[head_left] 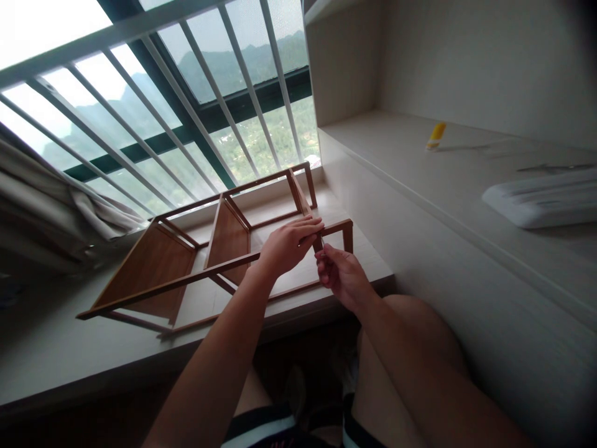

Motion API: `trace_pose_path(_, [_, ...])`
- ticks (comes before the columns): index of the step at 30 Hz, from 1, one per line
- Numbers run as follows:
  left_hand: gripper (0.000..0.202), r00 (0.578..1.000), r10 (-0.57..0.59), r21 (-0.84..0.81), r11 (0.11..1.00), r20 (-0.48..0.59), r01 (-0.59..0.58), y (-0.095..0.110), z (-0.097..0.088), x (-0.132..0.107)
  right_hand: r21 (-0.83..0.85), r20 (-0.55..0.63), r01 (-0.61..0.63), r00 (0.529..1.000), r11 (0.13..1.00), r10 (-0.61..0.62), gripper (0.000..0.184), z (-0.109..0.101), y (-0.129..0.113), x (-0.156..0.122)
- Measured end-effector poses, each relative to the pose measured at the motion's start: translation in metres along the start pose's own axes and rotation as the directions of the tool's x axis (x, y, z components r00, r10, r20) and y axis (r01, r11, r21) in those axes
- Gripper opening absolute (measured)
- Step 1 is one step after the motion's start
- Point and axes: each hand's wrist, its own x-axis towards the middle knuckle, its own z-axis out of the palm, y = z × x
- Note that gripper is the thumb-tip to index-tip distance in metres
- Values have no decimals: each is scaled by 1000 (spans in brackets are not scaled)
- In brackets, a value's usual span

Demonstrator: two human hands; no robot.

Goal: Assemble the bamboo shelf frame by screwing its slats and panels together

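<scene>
A brown wooden shelf rack [228,242] lies on its side on the pale window ledge, its panels standing upright. My left hand [289,242] is over the rack's rail near its right end, fingers stretched along the wood and the palm against it. Just right of and below it, my right hand [342,274] is closed in a pinch close to the crossbar. A thin, light sliver shows at its fingertips, too small to name. The fingertips of both hands nearly meet at the crossbar, so the joint there is partly hidden.
Behind the rack stands a white window railing [196,56]. A grey curtain [51,193] hangs at left. On the pale counter [373,143] at right lie a small yellow-and-white object [436,135] and a white flat packet [541,198]. My knees are below the ledge's front edge.
</scene>
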Motion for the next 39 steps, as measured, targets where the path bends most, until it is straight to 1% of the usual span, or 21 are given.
trace_pose_path(1, [35, 1000, 1, -2, 1000, -2, -1, 0, 0, 0, 16, 5, 1, 1000, 1000, -1, 37, 1, 0, -1])
trace_pose_path(3, [35, 1000, 2, -1, 1000, -6, -2, 0, 0, 0, -8, -10, 40, 999, 999, -40, 36, 2, 0, -3])
trace_pose_path(5, [35, 1000, 2, 6, 1000, -9, -2, 1, 0, 0, -86, -37, 98, 994, 991, -101, 34, 1, 1, -4])
trace_pose_path(7, [35, 1000, 1, 13, 1000, -7, -1, 1, -1, 0, -198, -65, 170, 980, 965, -186, 34, 0, 3, -4])
trace_pose_path(10, [35, 1000, 0, 18, 1000, -3, 0, 1, -1, 1, -389, -76, 268, 944, 881, -321, 34, -2, 3, -5])
trace_pose_path(13, [35, 1000, 3, 18, 1000, -3, -3, 1, -1, 1, -530, -52, 321, 911, 785, -408, 32, -2, 3, -7])
trace_pose_path(17, [36, 1000, 6, 4, 1000, -2, -6, 0, 0, 0, -628, -23, 368, 872, 686, -488, 31, -2, 2, -9])
trace_pose_path(21, [35, 1000, 4, 1, 1000, -10, -4, 0, 0, 0, -679, 1, 423, 817, 600, -576, 28, -2, -1, -8])
trace_pose_path(24, [35, 1000, 6, 5, 1000, -8, -6, 0, 0, 0, -692, 4, 433, 802, 577, -597, 27, -4, -3, -5])
trace_pose_path(32, [36, 1000, 9, -11, 1000, -6, -9, -2, 1, 0, -679, 1, 425, 816, 599, -578, 29, -6, -3, -1])
trace_pose_path(39, [36, 1000, 5, -16, 1000, 0, -5, -1, 0, 1, -701, 20, 427, 813, 571, -582, 30, -6, -5, -3])
